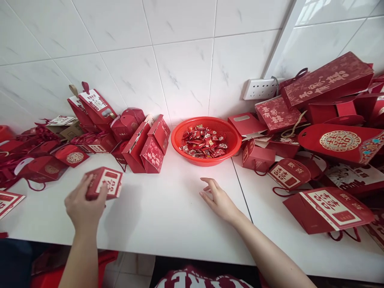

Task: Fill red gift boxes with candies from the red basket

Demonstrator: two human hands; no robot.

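Observation:
My left hand (85, 200) is closed around a small red gift box (110, 182) with a cream panel and red characters, held over the left part of the white table. Over the table's middle, my right hand (217, 200) has its fingers apart and holds nothing. Just beyond it sits a red plastic basket (179, 154) with many small wrapped candies (205, 142) inside. Two taller red boxes (151, 154) stand side by side left of the basket.
Red gift boxes (49, 168) crowd the left side, and a larger pile of boxes (339, 138) covers the right. A white power strip (260, 89) is against the tiled wall (183, 76). A seam crosses the white table (171, 224) right of the basket.

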